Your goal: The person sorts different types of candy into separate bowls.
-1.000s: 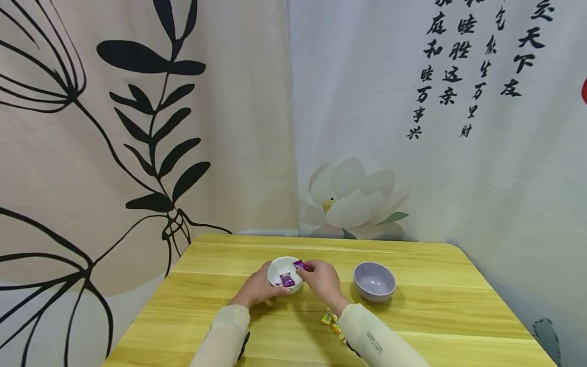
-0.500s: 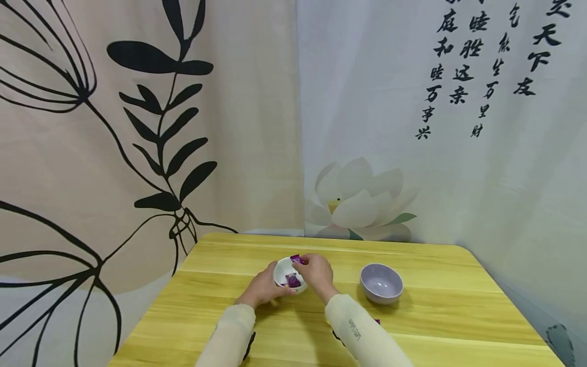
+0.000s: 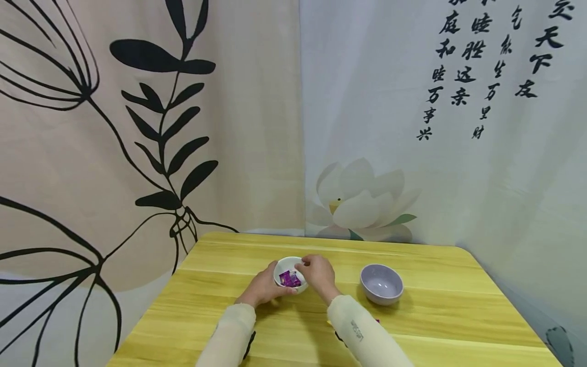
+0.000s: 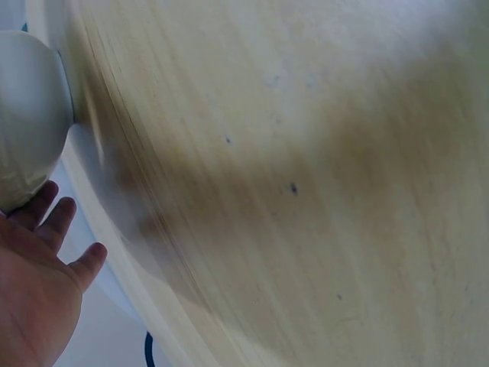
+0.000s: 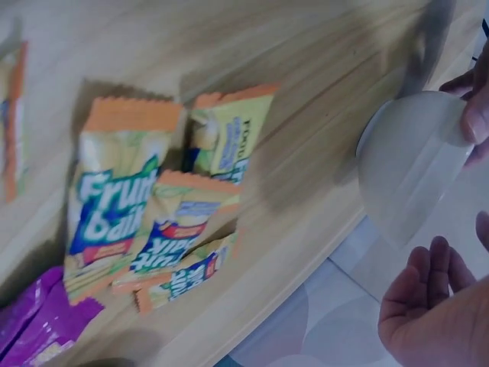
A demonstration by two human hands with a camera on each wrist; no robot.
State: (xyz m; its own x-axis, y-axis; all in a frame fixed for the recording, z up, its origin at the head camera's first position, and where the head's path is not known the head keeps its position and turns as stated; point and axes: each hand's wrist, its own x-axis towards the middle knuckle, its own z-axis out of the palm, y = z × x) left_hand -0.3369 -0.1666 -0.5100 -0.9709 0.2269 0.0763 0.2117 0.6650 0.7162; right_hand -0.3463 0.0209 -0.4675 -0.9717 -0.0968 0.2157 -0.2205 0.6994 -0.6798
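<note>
My left hand (image 3: 266, 288) grips a small white bowl (image 3: 285, 264) from its left side, thumb along the near rim. The bowl is tilted toward me, with purple candy packets (image 3: 289, 279) inside. In the right wrist view, the bowl (image 5: 409, 164) is off the tabletop. My right hand (image 3: 318, 275) hovers at the bowl's right rim. Seen from the right wrist, the right hand (image 5: 428, 306) has loosely bent fingers apart from the thumb, and nothing shows between them.
A lavender bowl (image 3: 381, 285) stands to the right on the wooden table (image 3: 440, 306). Several yellow-and-orange candy packets (image 5: 114, 199) lie below the right forearm, beside a purple packet (image 5: 46, 321). A printed curtain (image 3: 257, 127) hangs behind the table.
The purple candy packet pinched in my right hand has gone into the white bowl, and those fingers have let go. The left hand keeps its hold. The head view has shifted slightly.
</note>
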